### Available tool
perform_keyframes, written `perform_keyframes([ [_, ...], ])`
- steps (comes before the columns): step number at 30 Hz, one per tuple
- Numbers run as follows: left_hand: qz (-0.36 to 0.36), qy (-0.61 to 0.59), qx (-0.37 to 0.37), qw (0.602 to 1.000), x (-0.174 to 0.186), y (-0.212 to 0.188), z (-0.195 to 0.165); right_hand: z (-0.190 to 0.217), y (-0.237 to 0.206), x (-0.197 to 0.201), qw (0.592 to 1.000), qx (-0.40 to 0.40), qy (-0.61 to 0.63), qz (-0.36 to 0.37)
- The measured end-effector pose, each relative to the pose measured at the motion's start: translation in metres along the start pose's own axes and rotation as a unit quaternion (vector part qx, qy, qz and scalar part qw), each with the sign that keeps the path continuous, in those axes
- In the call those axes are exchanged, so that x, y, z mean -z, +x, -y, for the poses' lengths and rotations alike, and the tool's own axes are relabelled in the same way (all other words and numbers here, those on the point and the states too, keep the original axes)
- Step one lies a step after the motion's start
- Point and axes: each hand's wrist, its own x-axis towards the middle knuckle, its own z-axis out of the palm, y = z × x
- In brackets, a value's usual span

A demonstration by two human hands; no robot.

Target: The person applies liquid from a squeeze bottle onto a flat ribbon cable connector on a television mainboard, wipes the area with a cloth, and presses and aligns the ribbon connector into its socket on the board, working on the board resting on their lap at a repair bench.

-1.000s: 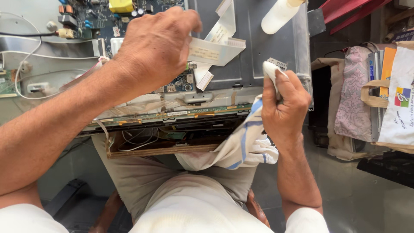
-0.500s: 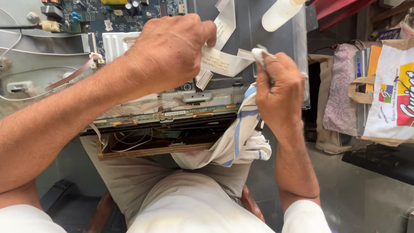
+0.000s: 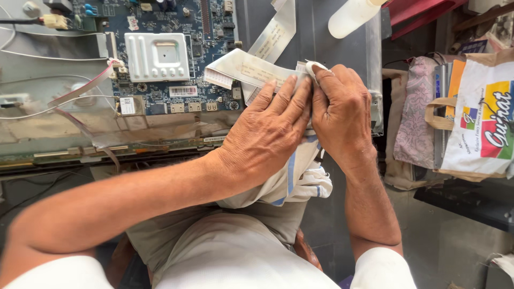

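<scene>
A wide, flat white ribbon cable (image 3: 251,68) runs from the blue circuit board (image 3: 160,59) toward the right, lying over the grey metal back panel (image 3: 316,48) of an opened flat screen set. The cable's right end sits under the fingertips of both hands, just left of the panel's right edge.

The left hand (image 3: 267,134) lies flat, palm down, fingers held straight and close together, pressing the cable down against the panel. The right hand (image 3: 342,112) touches it side by side; its fingers are curled and pinch a small wad of white cloth (image 3: 313,67) against the end of the cable. The rest of that cloth, white with blue stripes (image 3: 300,179), hangs down below the two hands and bunches over the person's lap.

A second flat ribbon cable (image 3: 278,29) runs diagonally up from the same area toward the top of the view. On the circuit board, a pale square metal heat sink (image 3: 158,56) stands near the middle, with thin white and pinkish wires (image 3: 85,93) trailing off to the left across the panel. A white plastic bottle (image 3: 353,16) lies at the top, tilted, near the panel's upper right corner.

To the right of the set, well apart from the hands, stand a patterned pinkish fabric bag (image 3: 415,123) and a white printed carrier bag with coloured squares (image 3: 482,123).
</scene>
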Motion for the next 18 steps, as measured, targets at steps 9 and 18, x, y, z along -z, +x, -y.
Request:
perform_keyframes([
  [9,-0.024,-0.013,-0.002,1.0,-0.018,-0.004,0.009,-0.001,0.0,0.002,1.0,0.018,-0.011,0.015],
  [18,-0.06,-0.089,0.001,0.994,-0.02,-0.003,0.012,0.001,0.004,-0.01,0.998,-0.043,0.017,-0.042],
])
